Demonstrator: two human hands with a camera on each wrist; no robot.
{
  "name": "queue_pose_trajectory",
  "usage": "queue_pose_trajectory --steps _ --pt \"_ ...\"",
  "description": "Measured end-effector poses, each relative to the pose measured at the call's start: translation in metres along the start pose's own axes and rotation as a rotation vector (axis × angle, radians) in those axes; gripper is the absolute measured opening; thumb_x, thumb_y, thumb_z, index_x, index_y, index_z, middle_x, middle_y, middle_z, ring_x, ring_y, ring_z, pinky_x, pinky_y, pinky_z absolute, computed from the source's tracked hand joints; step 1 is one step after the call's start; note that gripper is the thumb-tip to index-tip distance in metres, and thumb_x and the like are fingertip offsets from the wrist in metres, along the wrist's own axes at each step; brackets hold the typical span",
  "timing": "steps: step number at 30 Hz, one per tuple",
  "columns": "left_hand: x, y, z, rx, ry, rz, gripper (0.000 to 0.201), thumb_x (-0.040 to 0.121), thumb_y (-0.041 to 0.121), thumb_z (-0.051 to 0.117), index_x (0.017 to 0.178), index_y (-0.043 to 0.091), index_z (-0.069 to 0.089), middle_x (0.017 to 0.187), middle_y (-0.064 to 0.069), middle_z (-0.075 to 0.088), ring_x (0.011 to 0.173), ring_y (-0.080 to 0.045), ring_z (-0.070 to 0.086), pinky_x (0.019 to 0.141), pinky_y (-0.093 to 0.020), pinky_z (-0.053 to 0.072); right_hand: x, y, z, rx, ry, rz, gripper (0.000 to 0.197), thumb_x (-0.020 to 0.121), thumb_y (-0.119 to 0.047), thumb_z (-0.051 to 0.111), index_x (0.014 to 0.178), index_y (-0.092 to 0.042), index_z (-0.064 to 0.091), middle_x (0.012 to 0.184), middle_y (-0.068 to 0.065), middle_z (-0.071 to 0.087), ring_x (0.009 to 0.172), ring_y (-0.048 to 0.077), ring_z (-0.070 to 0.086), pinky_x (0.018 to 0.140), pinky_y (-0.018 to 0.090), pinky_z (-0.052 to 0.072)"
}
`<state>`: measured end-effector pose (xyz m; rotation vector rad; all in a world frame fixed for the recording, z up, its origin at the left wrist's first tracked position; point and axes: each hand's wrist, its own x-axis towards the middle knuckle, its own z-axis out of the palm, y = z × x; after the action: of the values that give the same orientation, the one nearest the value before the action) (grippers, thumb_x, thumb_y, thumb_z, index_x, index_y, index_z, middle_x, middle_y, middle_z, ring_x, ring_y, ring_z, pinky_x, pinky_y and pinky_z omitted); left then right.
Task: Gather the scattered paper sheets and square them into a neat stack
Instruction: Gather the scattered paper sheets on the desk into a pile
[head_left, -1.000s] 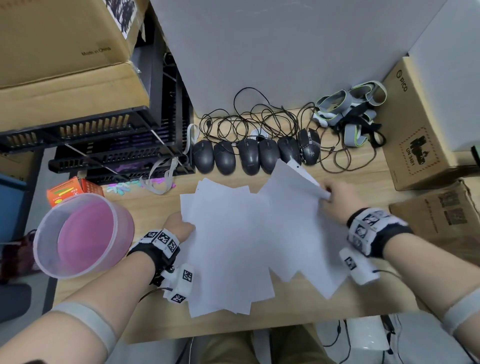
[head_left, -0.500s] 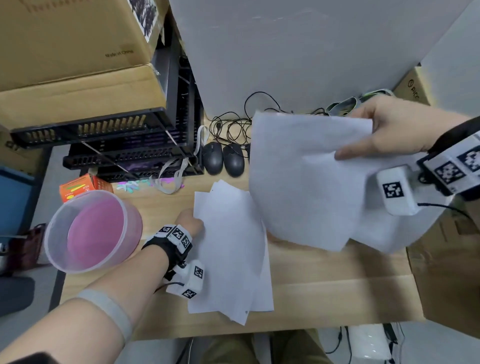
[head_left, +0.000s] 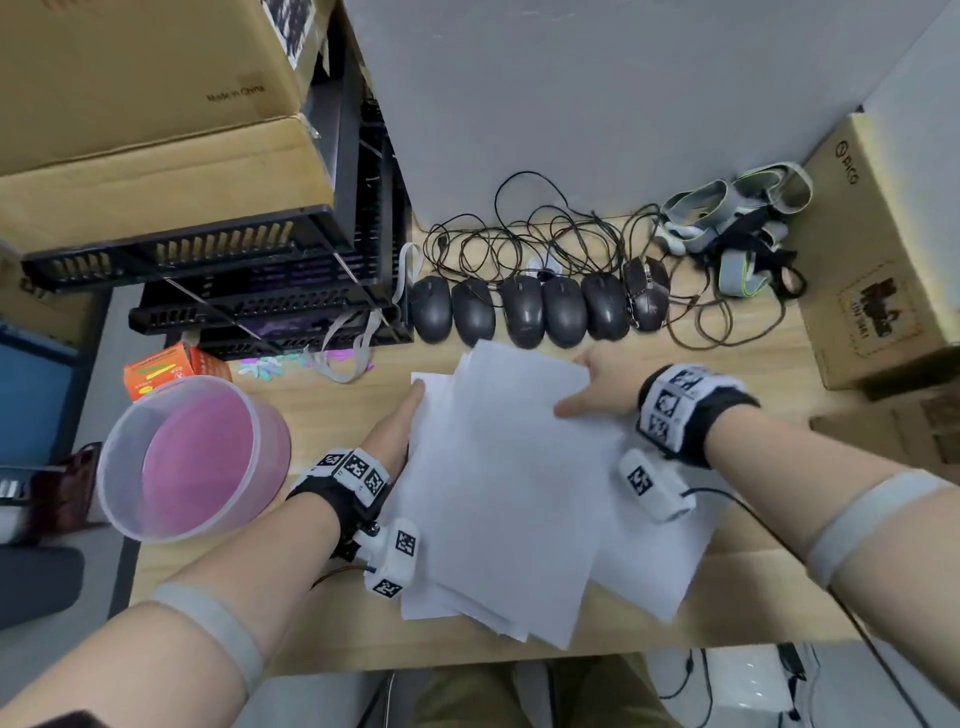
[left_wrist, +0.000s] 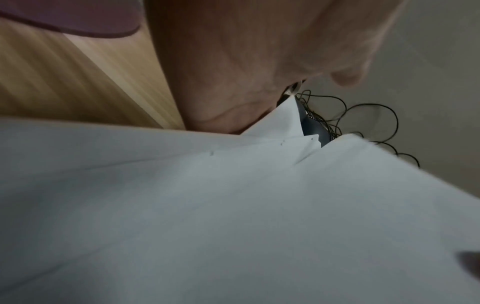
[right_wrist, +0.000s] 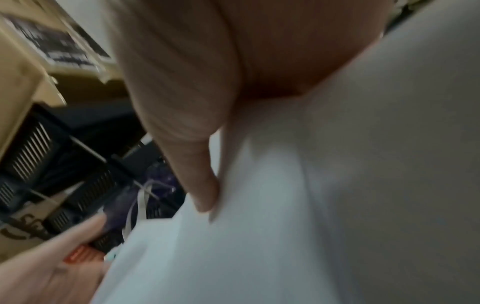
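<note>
Your paper sheets (head_left: 498, 483) lie fanned on the wooden desk (head_left: 753, 364). Your left hand (head_left: 397, 431) holds their 9 o'clock edge; your right hand (head_left: 597, 384) pinches the 1 o'clock corner. Computer mice (head_left: 540, 309) line up at 12 o'clock.

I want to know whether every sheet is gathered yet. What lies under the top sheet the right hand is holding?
Under the top sheet, held by the right hand, more paper sheets fan out unevenly on the wooden desk. Their count is hidden.
</note>
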<state>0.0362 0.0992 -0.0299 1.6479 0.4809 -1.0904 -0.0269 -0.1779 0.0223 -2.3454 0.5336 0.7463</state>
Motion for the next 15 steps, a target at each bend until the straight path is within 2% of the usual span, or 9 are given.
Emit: queue_pose_trajectory --steps 2,4,6,8,9,12,15 --pt "0.0 -0.004 0.0 0.154 0.024 0.056 0.05 0.078 0.051 0.072 0.112 0.015 0.073 0.109 -0.008 0.077 0.099 -0.026 0.073 0.095 -0.042 0.054 0.009 0.006 0.024 0.116 -0.027 -0.036 0.028 0.063 -0.041 0.082 0.076 -0.017 0.074 0.073 -0.001 0.071 0.071 0.019 0.066 0.065 0.027 0.052" --pt "-0.002 -0.008 0.0 0.309 0.038 0.106 0.04 0.074 0.025 0.083 0.11 0.012 0.073 0.108 -0.006 0.076 0.099 -0.026 0.072 0.093 -0.04 0.055 0.01 0.008 0.035 0.167 -0.006 -0.078 0.035 0.07 -0.042 0.08 0.079 -0.008 0.076 0.072 0.001 0.068 0.07 0.018 0.062 0.064 0.028 0.048" --pt "0.001 -0.012 -0.002 0.399 0.072 0.108 0.032 0.073 0.011 0.082 0.103 0.011 0.071 0.102 -0.004 0.074 0.097 -0.026 0.071 0.088 -0.035 0.055 0.009 0.011 0.029 0.189 0.082 -0.083 0.034 0.079 -0.041 0.074 0.093 -0.011 0.076 0.09 -0.003 0.069 0.086 0.017 0.063 0.079 0.029 0.048" --pt "0.004 -0.012 -0.003 0.418 0.124 0.091 0.026 0.076 0.006 0.077 0.099 0.014 0.069 0.101 -0.006 0.073 0.097 -0.027 0.07 0.089 -0.034 0.054 0.007 0.018 0.01 0.138 0.243 -0.129 0.028 0.085 -0.029 0.066 0.107 -0.014 0.073 0.11 0.0 0.068 0.104 0.021 0.062 0.093 0.032 0.047" --pt "0.006 -0.012 -0.005 0.417 0.136 0.073 0.025 0.077 0.006 0.075 0.099 0.014 0.069 0.102 -0.007 0.072 0.099 -0.028 0.069 0.092 -0.037 0.054 0.005 0.022 -0.003 0.091 0.341 -0.181 0.026 0.085 -0.021 0.062 0.108 -0.015 0.072 0.112 0.003 0.068 0.105 0.024 0.062 0.093 0.033 0.047" --pt "0.011 -0.011 -0.01 0.444 0.135 0.012 0.029 0.078 0.006 0.068 0.106 0.006 0.069 0.11 -0.011 0.073 0.102 -0.032 0.068 0.098 -0.046 0.053 -0.01 0.026 -0.037 0.064 0.603 -0.365 0.028 0.081 -0.006 0.057 0.104 -0.015 0.071 0.1 0.008 0.067 0.091 0.027 0.062 0.086 0.036 0.049" --pt "0.017 -0.007 -0.013 0.467 0.168 -0.013 0.033 0.076 0.002 0.062 0.109 0.0 0.069 0.109 -0.014 0.072 0.102 -0.035 0.067 0.095 -0.044 0.054 -0.032 0.018 -0.059 0.379 0.734 -0.414 0.026 0.08 0.0 0.059 0.099 -0.015 0.067 0.095 -0.001 0.066 0.081 0.013 0.061 0.078 0.028 0.049"
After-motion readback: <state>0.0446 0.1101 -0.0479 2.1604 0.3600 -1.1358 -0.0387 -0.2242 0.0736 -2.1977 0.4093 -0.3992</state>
